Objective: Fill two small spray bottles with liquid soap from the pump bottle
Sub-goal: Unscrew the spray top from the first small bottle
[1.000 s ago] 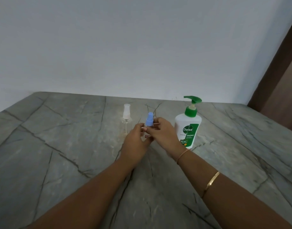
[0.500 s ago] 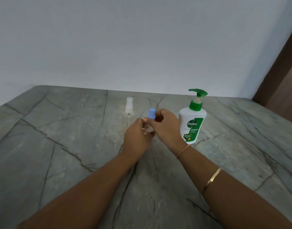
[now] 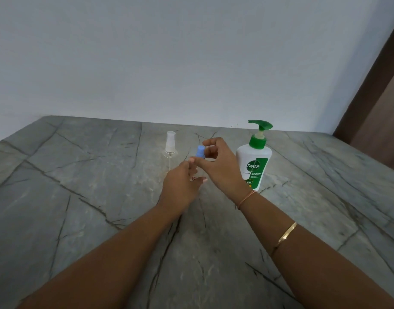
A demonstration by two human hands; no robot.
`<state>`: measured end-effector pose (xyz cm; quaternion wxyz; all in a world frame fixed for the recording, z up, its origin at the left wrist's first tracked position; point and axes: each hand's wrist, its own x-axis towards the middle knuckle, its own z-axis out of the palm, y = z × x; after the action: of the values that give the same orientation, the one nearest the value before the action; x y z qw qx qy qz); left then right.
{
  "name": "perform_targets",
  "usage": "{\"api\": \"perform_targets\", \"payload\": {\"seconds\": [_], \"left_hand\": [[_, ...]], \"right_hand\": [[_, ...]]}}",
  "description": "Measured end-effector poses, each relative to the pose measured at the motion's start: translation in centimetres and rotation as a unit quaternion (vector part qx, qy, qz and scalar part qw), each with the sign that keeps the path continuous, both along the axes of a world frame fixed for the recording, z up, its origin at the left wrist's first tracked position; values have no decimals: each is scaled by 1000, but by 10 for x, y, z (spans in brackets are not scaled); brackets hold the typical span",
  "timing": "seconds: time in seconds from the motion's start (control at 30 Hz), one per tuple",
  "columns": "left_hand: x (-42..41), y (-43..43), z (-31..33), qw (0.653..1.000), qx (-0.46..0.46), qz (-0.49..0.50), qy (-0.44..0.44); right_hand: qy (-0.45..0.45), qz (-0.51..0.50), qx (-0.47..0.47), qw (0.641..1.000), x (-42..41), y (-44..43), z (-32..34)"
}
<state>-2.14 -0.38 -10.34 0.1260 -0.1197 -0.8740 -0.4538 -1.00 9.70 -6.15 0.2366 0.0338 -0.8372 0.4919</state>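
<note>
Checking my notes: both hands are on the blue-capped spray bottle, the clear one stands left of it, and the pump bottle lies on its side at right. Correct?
One error: the head view shows the pump bottle standing upright, not on its side. Left hand and right hand are on the blue-capped spray bottle; the clear spray bottle stands left of it.

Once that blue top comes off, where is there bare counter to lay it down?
Bare counter lies left of the clear spray bottle and right of the pump bottle. It is crowded between those bottles, where the left hand and right hand hold the blue-capped bottle.
</note>
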Motion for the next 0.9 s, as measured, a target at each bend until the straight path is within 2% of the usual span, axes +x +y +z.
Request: {"api": "perform_targets", "payload": {"seconds": [0.07,0.2,0.3,0.43,0.6,0.8,0.9], "left_hand": [[1,0,1,1000,-5,6,-12],[2,0,1,1000,-4,6,-15],[3,0,1,1000,7,-1,-9],[3,2,2,1000,3,8,-25],[3,3,2,999,-7,21,-41],[4,1,2,999,-7,18,-33],[4,1,1,999,-17,14,-36]], "right_hand": [[8,6,8,1000,0,2,2],[-50,101,-33,993,2,9,8],[-59,74,23,995,3,9,10],[17,13,117,993,1,4,11],[-14,64,129,990,0,5,20],[-10,-11,262,965,-5,2,23],[-25,43,263,963,-4,1,27]]}}
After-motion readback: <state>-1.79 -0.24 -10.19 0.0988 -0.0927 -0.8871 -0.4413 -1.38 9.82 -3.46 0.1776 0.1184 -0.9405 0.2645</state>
